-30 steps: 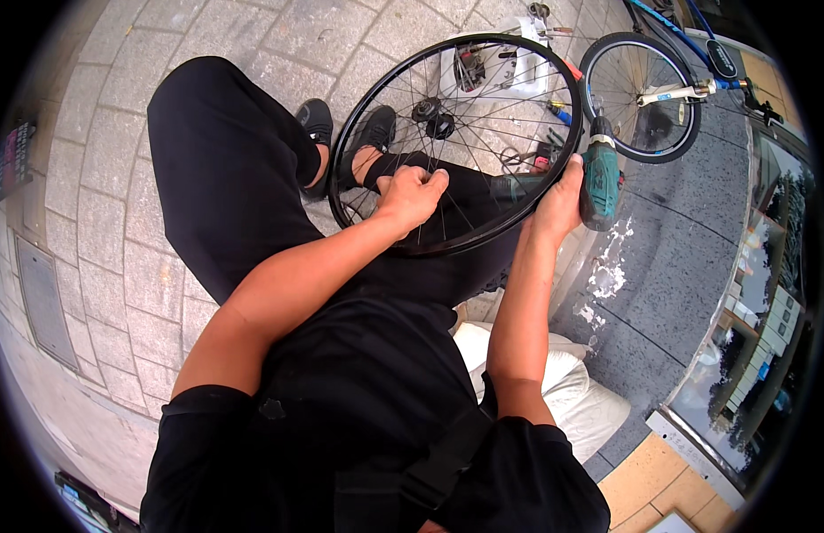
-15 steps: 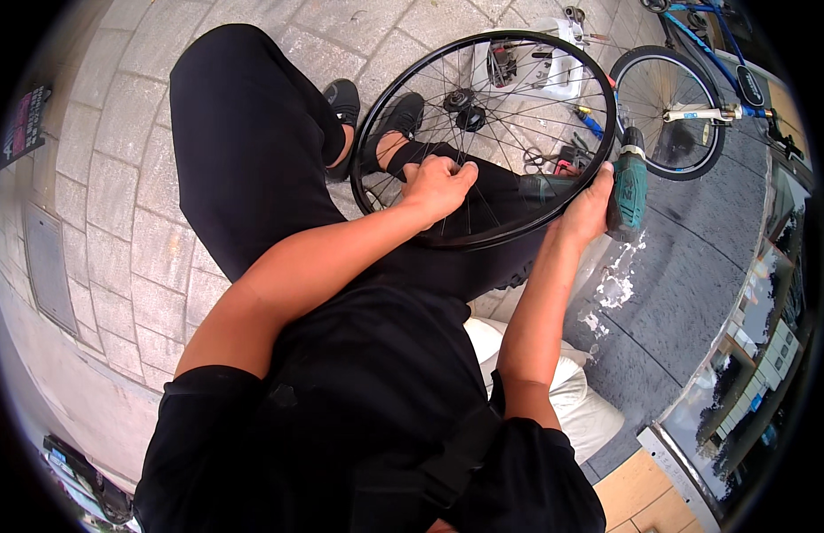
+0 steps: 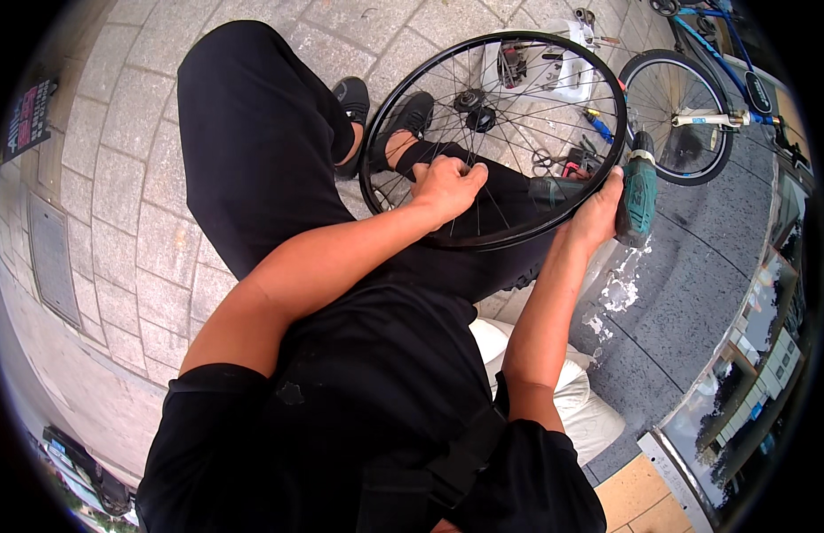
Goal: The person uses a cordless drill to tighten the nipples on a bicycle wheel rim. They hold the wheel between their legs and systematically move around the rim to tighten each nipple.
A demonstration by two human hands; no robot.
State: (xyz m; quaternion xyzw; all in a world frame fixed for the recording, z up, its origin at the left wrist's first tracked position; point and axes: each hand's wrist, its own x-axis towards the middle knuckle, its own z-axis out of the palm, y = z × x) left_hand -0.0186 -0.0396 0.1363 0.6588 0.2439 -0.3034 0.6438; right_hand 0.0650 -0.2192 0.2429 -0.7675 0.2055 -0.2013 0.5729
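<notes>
A black-rimmed bicycle wheel (image 3: 509, 238) lies tilted across my lap, its hub (image 3: 474, 108) toward the far side. My left hand (image 3: 447, 189) reaches over the near rim, fingers and thumb pinched together at the spokes; the exact contact at the fingertips is partly hidden. At the rim's right side, my right hand (image 3: 598, 213) is closed around the handle of a green cordless drill (image 3: 638, 200). The drill's chuck points away from me, and its base shows through the spokes. The rim passes right against this hand.
A white tray (image 3: 572, 75) of metal tools sits on the paving beyond the wheel. Screwdrivers (image 3: 598, 124) and scissors (image 3: 543, 160) lie nearby. A blue bicycle (image 3: 696, 40) with a white fork stands at the far right. Pale sacks (image 3: 576, 417) are beside my right arm.
The whole view has shifted slightly, so everything sits a little farther right. Both hands keep nearly the same places on the wheel and the drill.
</notes>
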